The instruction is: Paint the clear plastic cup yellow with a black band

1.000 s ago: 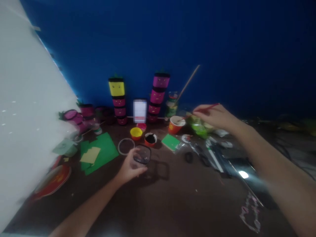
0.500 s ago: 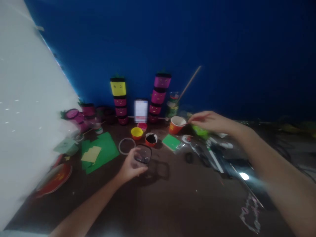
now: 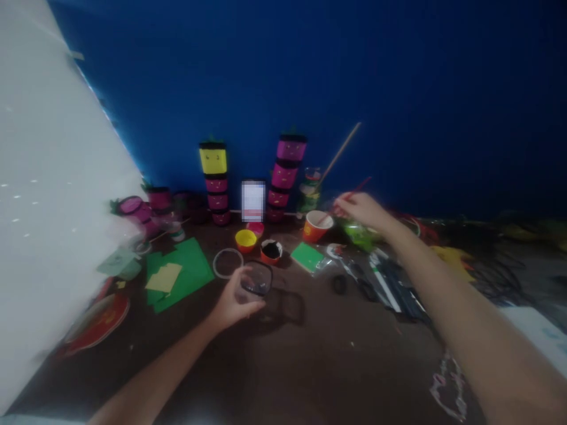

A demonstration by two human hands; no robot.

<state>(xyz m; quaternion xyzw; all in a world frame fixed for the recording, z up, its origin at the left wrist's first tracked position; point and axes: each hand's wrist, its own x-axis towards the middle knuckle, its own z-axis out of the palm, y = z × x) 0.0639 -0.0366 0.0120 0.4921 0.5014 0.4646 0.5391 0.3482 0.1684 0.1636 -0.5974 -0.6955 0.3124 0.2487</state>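
My left hand (image 3: 237,298) is wrapped round a small clear plastic cup (image 3: 261,283) with a black rim, held above the dark table. Between the fingers of my right hand (image 3: 357,208) is a thin red paintbrush (image 3: 326,213), slanting down with its lower end inside an orange paper cup (image 3: 315,231). Left of that stand a small cup of black paint (image 3: 271,252) and a small yellow-lined cup (image 3: 245,241). A clear ring-shaped lid (image 3: 228,264) lies beside my left hand. The brush tip is hidden in the paper cup.
Two stacks of painted pots, a left one (image 3: 217,186) and a right one (image 3: 283,177), stand by the blue wall, a phone (image 3: 253,200) between them. Green sheets (image 3: 190,277) lie left. Scissors (image 3: 363,283) and markers (image 3: 385,283) lie right, near a beaded string (image 3: 449,383).
My right hand has shifted left and up, and the red brush in it now shows clearly, dipping into the paper cup. My left hand holds its cup in the same place.
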